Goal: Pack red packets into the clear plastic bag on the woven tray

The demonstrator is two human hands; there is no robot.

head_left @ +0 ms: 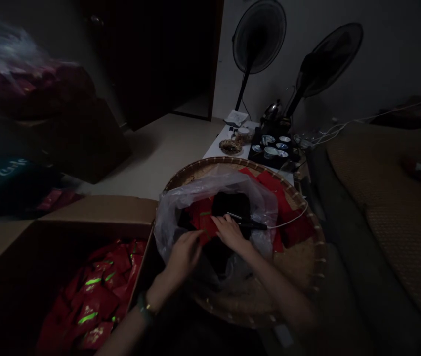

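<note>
2 palm-down hands—left hand [185, 253], right hand [228, 231]—angle inward at red packet [206, 225].

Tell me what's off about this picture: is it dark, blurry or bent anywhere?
Head view: dim overall, with much of the inside of the plastic bag lost in black; head view, upper left: the wrapped pink pile is smeared; head view, upper right: the right-hand fan looks slanted, perhaps from lens stretch.

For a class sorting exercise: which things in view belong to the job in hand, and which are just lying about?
Apparently in use: red packet; plastic bag; woven tray; black corded tool; cardboard box holding similar packets.

Probably just lying about: standing fans; cups; glossy kettle-like object.
</note>
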